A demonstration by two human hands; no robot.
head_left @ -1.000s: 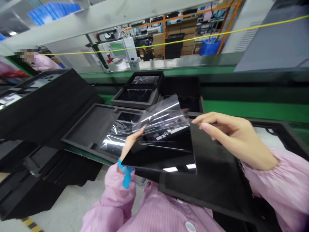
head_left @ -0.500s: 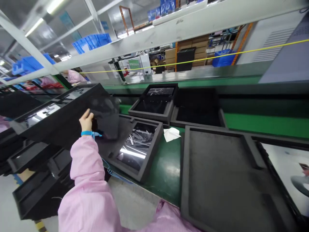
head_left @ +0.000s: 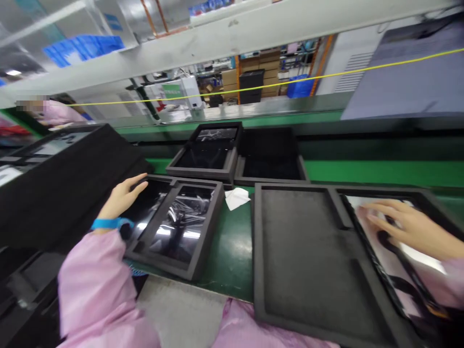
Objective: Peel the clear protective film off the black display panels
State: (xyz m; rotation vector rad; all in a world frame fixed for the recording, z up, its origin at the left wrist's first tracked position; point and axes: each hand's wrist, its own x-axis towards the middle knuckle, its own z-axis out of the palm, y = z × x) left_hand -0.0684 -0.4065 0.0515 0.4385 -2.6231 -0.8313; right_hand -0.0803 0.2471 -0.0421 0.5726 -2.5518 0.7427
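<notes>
Lying by the left hand: a dark glossy panel, in the left compartment of the two-compartment foam tray, just right of that hand.
Left hand: thumb and fingers spread apart, pinching nothing that shows; fingertips at the tray's far left corner, contact impossible to tell.
Wrist strap: blue, around the left wrist.
Film-covered panel: the same tray's other compartment, farther right of the left hand, its clear film wrinkled.
Right hand: fingers stretched out, loosely side by side, pinching nothing visible; blur hides whether they touch the surface below.
Mirror-like panel: beneath the right hand, in the right compartment of another foam tray.
White wipe: between the hands, on the green bench.
Glass care: edges look the safest hold; fingertips on the gloss would probably smudge it.
Foam fit: a panel should sit flat inside its walls, no corner riding up, with light, even pressure.
</notes>
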